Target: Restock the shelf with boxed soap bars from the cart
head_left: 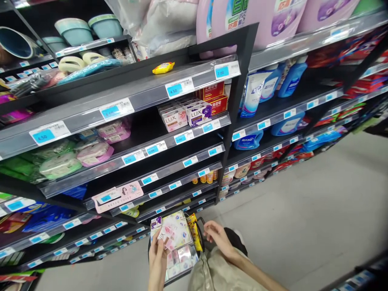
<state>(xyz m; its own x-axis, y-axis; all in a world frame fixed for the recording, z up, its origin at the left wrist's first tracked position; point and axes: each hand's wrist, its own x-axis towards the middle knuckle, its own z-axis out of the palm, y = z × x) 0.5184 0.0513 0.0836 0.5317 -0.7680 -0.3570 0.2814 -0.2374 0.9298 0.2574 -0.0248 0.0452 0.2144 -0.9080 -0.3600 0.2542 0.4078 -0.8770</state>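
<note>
I look down a shop aisle at a dark basket (pixel 198 221) full of soap boxes and packets (pixel 177 232). My left hand (pixel 158 247) is closed on a small pink and white soap box (pixel 167 234) at the basket's left side. My right hand (pixel 216 235) hovers over the basket's right rim with its fingers loosely curled and nothing visible in them. A yellow packet (pixel 194 231) stands along the basket's right edge.
Black shelves with blue price tags run along the left. LUX soap boxes (pixel 185 115) and red boxes (pixel 212 97) sit on a middle shelf, a yellow bar (pixel 163 67) above. Blue detergent bottles (pixel 273 83) stand further right. Grey floor (pixel 303 210) lies to the right.
</note>
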